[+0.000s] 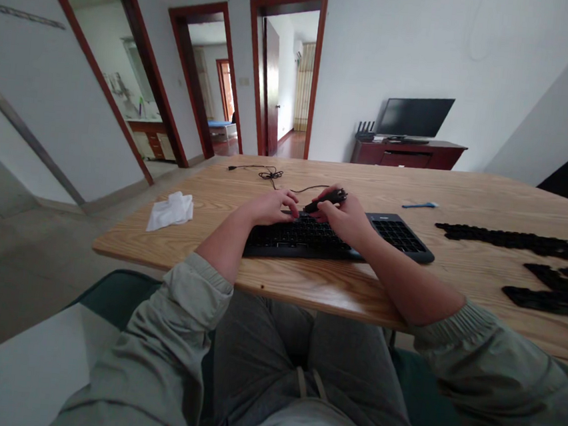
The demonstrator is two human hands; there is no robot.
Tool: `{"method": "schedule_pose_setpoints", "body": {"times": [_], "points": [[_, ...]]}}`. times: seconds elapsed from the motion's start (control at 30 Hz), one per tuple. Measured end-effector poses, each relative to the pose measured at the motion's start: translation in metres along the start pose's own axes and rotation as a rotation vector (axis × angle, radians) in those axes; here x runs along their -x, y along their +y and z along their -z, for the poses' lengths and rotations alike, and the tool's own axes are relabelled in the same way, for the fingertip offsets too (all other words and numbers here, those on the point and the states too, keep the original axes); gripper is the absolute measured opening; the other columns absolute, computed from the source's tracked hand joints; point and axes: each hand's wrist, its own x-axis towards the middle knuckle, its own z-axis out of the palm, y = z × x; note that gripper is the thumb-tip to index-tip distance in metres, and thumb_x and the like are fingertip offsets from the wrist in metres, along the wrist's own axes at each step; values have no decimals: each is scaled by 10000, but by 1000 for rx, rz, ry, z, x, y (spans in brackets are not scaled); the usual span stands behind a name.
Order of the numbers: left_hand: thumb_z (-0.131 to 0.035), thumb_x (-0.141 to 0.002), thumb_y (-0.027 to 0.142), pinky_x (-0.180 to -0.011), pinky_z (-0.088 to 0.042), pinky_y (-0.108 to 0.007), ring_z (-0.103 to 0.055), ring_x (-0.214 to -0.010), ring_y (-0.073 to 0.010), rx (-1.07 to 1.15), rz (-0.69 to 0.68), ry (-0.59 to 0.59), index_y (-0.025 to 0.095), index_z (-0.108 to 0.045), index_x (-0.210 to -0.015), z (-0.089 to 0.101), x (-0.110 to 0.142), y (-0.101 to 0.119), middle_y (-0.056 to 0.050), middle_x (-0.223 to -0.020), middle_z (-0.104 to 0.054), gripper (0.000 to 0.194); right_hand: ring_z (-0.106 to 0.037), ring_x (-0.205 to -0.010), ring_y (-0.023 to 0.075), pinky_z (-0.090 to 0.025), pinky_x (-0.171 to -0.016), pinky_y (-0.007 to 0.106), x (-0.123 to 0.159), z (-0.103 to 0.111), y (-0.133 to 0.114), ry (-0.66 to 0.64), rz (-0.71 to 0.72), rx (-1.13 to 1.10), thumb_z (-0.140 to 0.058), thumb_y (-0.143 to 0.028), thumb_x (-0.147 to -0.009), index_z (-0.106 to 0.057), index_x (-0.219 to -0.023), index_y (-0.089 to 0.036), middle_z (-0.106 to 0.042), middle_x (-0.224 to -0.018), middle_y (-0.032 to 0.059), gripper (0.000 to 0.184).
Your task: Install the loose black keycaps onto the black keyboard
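Observation:
A black keyboard point(397, 237) lies on the wooden table point(467, 190) in front of me, its cable point(270, 173) running to the far edge. My right hand point(346, 216) is closed round a slim black tool point(326, 199) held over the keys. My left hand point(269, 206) rests on the keyboard's upper left with fingers curled, its tips near the tool's lower end. What the left fingers grip, if anything, is hidden.
A crumpled white cloth point(171, 210) lies at the table's left. A small blue tool point(419, 204) sits behind the keyboard. Rows of black keycaps point(517, 241) are laid out on the right. A TV point(414, 117) on a cabinet and open doorways stand beyond.

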Motion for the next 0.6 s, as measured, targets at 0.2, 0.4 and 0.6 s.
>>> {"method": "schedule_pose_setpoints", "body": {"times": [0.2, 0.4, 0.6], "points": [[-644, -810, 211, -1059, -405, -352, -569, -1150, -204, -18, -12, -8, 198, -745, -856, -1, 0, 6, -77, -1244, -585, 112, -691, -662, 173, -581, -583, 284, 2, 2, -1, -16, -48, -55, -580, -240, -813, -554, -893, -176, -683, -813, 63, 106], [-637, -807, 187, -1066, -402, -366, -571, -1143, -210, -49, 18, 29, 181, -732, -879, -4, -1, 9, -80, -1223, -605, 120, -702, -698, 174, -589, -592, 283, -13, 2, 14, 42, -99, -77, -600, -283, -815, -513, -927, -201, -685, -840, 49, 164], [-631, -757, 128, -1054, -416, -356, -575, -1140, -209, -57, 26, 19, 173, -720, -828, -1, 0, 9, -77, -1252, -594, 122, -706, -769, 176, -603, -675, 313, -13, -6, 11, -15, -9, -141, -615, -290, -797, -537, -952, -190, -666, -857, 34, 200]]}}
